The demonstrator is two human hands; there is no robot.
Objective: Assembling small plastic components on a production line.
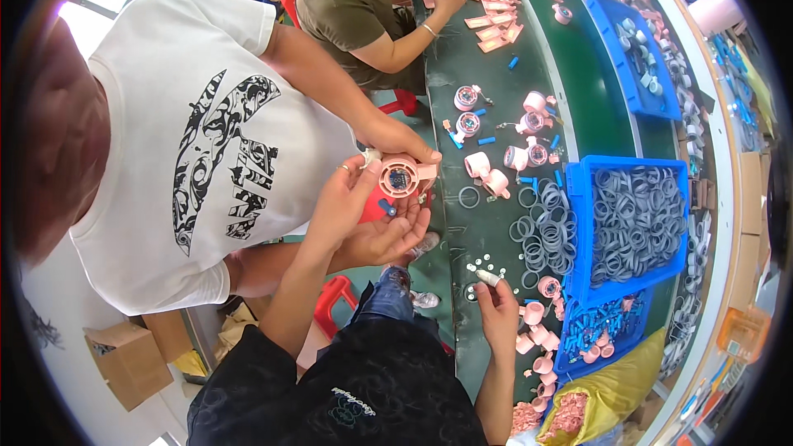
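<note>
My left hand (340,202), with a ring and a pale finger cover, closes on the edge of a pink round housing (399,177) with a circuit board inside. A co-worker in a white shirt has one hand (398,139) at the same housing. Their other hand (387,235) is spread palm up below, beside a small blue part (387,207). Over the green table, my right hand (497,314) has its thumb and index finger slightly apart, the index in a white finger cover (487,277). These fingertips are beside several small white discs (490,267).
Loose grey rings (545,235) lie before a blue crate (581,223) of similar rings. Pink housings (494,182) and blue cylinders (486,140) are scattered about. A yellow sack (619,388) stands near right. Another person (351,21) sits at far left by pink pieces (496,21).
</note>
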